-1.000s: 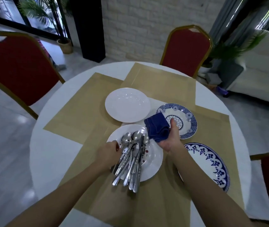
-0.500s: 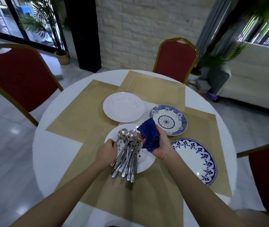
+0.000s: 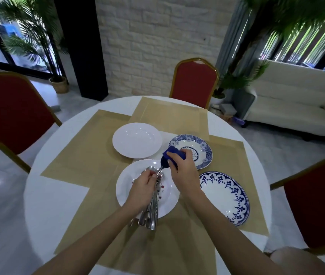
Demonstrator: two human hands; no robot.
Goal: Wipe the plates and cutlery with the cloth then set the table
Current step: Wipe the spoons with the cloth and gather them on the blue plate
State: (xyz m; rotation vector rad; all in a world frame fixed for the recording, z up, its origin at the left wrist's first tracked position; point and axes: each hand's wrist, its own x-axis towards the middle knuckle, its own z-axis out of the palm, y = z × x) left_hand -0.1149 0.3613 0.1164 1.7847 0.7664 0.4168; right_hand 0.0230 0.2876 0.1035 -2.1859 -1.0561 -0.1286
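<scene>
Two-handed wiping of one spoon (image 3: pixel 160 169) above a plate (image 3: pixel 124 182) of cutlery (image 3: pixel 151 214).
Pinched at its near end by left hand (image 3: pixel 143 188), slanting away rightward into cloth (image 3: pixel 174 155) clenched in right hand (image 3: pixel 182 172); pile nearer left.

Red chairs (image 3: pixel 195 84) stand before a brick wall (image 3: pixel 157 40) and cream sofa (image 3: pixel 296 100).

L hand (image 3: pixel 142 188), R hand (image 3: pixel 183 171): fingers curled, adjacent.
</scene>
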